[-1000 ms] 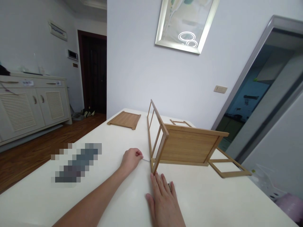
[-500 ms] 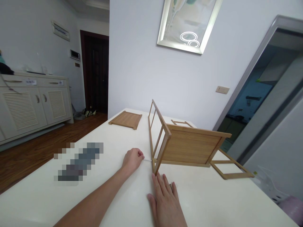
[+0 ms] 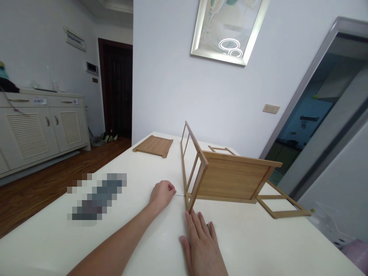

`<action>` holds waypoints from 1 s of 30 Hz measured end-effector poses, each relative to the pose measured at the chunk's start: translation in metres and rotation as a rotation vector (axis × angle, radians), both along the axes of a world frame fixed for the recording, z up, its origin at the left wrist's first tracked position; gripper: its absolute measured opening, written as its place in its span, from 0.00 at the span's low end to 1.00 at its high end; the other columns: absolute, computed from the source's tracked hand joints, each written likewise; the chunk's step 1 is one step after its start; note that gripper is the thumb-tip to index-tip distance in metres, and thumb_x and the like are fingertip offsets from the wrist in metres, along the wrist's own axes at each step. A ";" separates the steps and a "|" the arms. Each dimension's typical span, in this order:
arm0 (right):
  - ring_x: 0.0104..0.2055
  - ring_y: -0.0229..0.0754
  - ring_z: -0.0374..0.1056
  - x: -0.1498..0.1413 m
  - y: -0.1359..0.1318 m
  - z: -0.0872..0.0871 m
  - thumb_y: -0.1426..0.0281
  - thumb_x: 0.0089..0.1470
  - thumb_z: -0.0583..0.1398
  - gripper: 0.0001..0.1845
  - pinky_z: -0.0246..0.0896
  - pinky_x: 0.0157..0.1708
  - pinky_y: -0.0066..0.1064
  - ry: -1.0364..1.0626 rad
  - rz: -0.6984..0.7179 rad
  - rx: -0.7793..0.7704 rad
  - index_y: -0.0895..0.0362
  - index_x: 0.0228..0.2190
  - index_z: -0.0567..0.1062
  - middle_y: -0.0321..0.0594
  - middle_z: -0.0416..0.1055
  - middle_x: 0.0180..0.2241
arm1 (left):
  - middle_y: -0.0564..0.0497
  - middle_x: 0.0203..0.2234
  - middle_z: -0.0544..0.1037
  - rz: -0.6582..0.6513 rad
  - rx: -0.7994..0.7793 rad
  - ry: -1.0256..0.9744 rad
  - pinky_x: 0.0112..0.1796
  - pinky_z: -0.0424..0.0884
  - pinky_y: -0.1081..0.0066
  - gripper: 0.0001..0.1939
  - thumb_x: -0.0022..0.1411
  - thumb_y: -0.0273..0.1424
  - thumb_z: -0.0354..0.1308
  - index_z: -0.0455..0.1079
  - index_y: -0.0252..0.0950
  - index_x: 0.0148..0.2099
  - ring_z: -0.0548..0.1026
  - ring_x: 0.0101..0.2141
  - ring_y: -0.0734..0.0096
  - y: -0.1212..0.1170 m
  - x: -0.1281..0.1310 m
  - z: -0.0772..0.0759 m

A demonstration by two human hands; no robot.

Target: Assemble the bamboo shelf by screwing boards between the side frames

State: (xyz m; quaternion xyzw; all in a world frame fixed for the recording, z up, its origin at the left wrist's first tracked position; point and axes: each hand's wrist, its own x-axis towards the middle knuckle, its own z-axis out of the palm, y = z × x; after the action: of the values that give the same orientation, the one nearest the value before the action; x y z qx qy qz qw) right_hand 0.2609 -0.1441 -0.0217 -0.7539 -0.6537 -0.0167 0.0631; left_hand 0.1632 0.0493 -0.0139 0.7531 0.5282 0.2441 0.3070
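Observation:
My left hand (image 3: 162,193) is closed, fingertips pinching a thin metal rod (image 3: 180,195). The rod's far end meets the lower rail of a wooden side frame (image 3: 197,184), which stands on its long edge. A slatless wooden panel (image 3: 230,177) is joined to that frame and stands upright on the table, stretching to the right. My right hand (image 3: 201,241) lies flat on the tabletop with its fingers stretched out. Its fingertips touch the near bottom corner of the side frame. The rod's end inside my left fingers is hidden.
On the white table (image 3: 149,245) a second wooden panel (image 3: 153,146) lies flat at the back left. Another open wooden frame (image 3: 284,214) lies at the right, partly behind the upright panel. A blurred-out dark object (image 3: 99,197) is on the left. The wall (image 3: 161,76) rises behind the table.
The view has shifted very slightly. Both hands, the rod and the wooden parts keep nearly the same positions relative to one another.

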 end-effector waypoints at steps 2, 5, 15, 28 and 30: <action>0.67 0.57 0.45 0.000 0.000 0.001 0.56 0.66 0.44 0.31 0.49 0.62 0.60 0.001 0.001 -0.011 0.55 0.65 0.54 0.42 0.49 0.65 | 0.51 0.29 0.83 0.000 -0.009 -0.004 0.33 0.66 0.73 0.03 0.53 0.28 0.61 0.77 0.38 0.30 0.78 0.32 0.68 0.000 0.000 0.000; 0.67 0.58 0.44 -0.001 0.000 0.003 0.57 0.66 0.44 0.31 0.47 0.62 0.60 0.008 -0.006 -0.057 0.56 0.65 0.53 0.43 0.47 0.66 | 0.51 0.28 0.82 0.002 -0.021 -0.008 0.32 0.66 0.74 0.03 0.52 0.28 0.62 0.78 0.38 0.31 0.78 0.31 0.69 0.001 0.000 0.000; 0.68 0.57 0.43 -0.001 0.000 0.006 0.56 0.66 0.43 0.31 0.47 0.62 0.60 0.011 -0.007 -0.072 0.56 0.65 0.53 0.42 0.46 0.66 | 0.51 0.28 0.83 -0.001 -0.044 -0.013 0.32 0.67 0.75 0.03 0.52 0.28 0.62 0.78 0.38 0.31 0.78 0.31 0.71 0.002 -0.001 0.001; 0.67 0.58 0.46 0.001 0.000 -0.001 0.56 0.65 0.45 0.31 0.49 0.61 0.61 0.011 0.005 -0.015 0.55 0.65 0.54 0.42 0.48 0.65 | 0.51 0.28 0.82 -0.010 -0.051 -0.025 0.31 0.67 0.75 0.04 0.52 0.29 0.62 0.78 0.37 0.31 0.78 0.31 0.71 0.001 -0.002 0.003; 0.67 0.58 0.46 0.000 0.000 -0.001 0.56 0.66 0.45 0.31 0.49 0.61 0.60 0.008 0.003 -0.025 0.54 0.65 0.54 0.42 0.48 0.65 | 0.51 0.28 0.82 -0.011 -0.050 -0.027 0.31 0.67 0.75 0.04 0.52 0.29 0.62 0.78 0.37 0.31 0.78 0.31 0.71 0.001 -0.003 0.004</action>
State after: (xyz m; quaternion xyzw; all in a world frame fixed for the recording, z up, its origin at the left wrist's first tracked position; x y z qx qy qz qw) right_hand 0.2613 -0.1441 -0.0226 -0.7537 -0.6547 -0.0052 0.0563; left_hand 0.1605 0.0498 -0.0098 0.7446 0.5260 0.2391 0.3342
